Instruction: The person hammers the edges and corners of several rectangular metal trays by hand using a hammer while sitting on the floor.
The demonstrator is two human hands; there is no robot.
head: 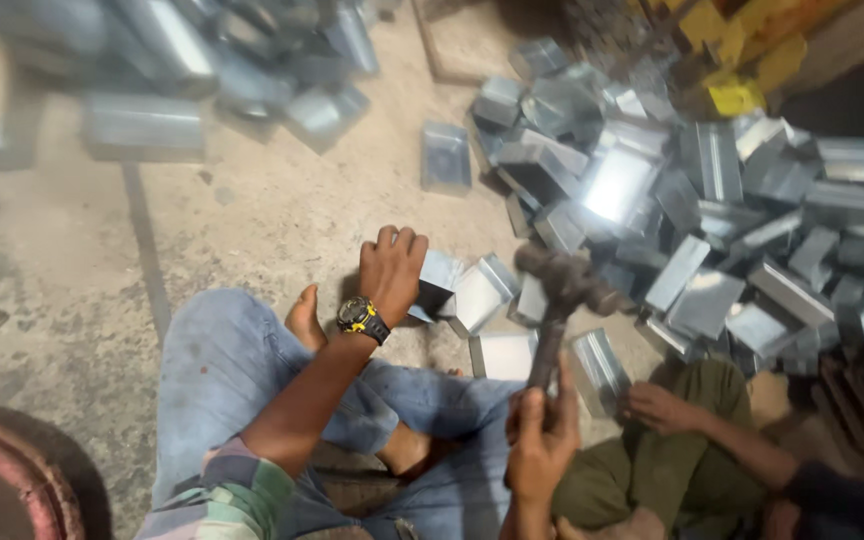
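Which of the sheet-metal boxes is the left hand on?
The folded metal box just right of the left hand, apart from the big pile; the fingers rest on its edge, unlike the loose ones nearby.

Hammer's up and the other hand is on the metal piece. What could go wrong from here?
1. The left hand grips the folded grey sheet-metal box close under the raised dark-headed hammer held by the right hand; a stray blow may hit the fingers.
2. A bare foot lies beside the box, near thin metal edges that might cut it.
3. Another person's hand rests near the hammer's path and may be struck.
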